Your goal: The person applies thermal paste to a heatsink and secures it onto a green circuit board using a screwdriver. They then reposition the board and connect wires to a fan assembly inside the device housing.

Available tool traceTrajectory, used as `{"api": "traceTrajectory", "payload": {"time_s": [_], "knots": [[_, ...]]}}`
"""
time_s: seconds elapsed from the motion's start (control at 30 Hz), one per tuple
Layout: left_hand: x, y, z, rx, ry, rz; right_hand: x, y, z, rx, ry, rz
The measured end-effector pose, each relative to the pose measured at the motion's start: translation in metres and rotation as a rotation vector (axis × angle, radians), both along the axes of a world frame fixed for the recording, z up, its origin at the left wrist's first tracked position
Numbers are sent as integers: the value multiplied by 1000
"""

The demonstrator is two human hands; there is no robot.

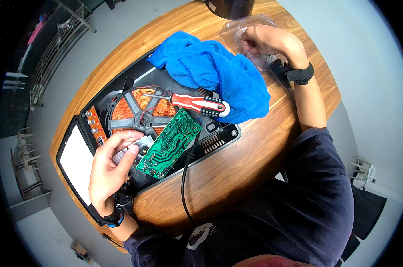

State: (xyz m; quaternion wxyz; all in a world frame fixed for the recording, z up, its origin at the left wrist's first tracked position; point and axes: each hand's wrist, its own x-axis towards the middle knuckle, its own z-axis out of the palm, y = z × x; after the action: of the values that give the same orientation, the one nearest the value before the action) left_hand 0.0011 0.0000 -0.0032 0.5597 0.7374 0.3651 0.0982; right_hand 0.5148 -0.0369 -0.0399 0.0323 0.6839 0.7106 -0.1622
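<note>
1. The left grip (110, 167) has closed on the heatsink (144, 144), thumb on the near side and fingers over the far side.
2. The green board (171, 143) sits tilted just beside that hand, solder side up, over the near part of the casing (235, 132).
3. The right grip (268, 42) is well apart, its curled fingers in the clear plastic (231, 30); from here I can't tell whether they pinch anything.
4. To do this well, I'd keep the left hold light but steady, avoid pressing on the solder joints, and ease the right hand out without tipping the plastic.
5. The screwdriver (197, 105) lies with its shaft over the copper coil (137, 109); it could roll, so I'd mind it.
6. The open casing holds the coil and an orange strip (96, 127); the blue cloth (210, 66) covers its far right part and spills onto the surface (254, 144).
7. A black cable (183, 187) runs out over the near edge.
8. The dark pot (230, 8) stands at the far edge, its inside hidden.
</note>
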Motion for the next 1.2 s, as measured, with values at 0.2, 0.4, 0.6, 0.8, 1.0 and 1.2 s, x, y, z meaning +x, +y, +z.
{"api": "traceTrajectory", "payload": {"time_s": [0.2,0.4,0.6,0.8,1.0,1.2], "knots": [[0,-1,1,-19,-6,13,6,-3,1,52,19,130],[0,-1,2,-16,2,0,7,-1,-7,146,52,106],[0,0,4,0,13,-10,3,4,-1,52,57,88],[-1,0,5,22,11,30,-1,-1,7,69,-5,28],[-9,8,5,-33,-59,68,5,-3,10,126,8,5],[-13,16,3,73,-119,-47,26,-4,-3,101,156,54]]}}
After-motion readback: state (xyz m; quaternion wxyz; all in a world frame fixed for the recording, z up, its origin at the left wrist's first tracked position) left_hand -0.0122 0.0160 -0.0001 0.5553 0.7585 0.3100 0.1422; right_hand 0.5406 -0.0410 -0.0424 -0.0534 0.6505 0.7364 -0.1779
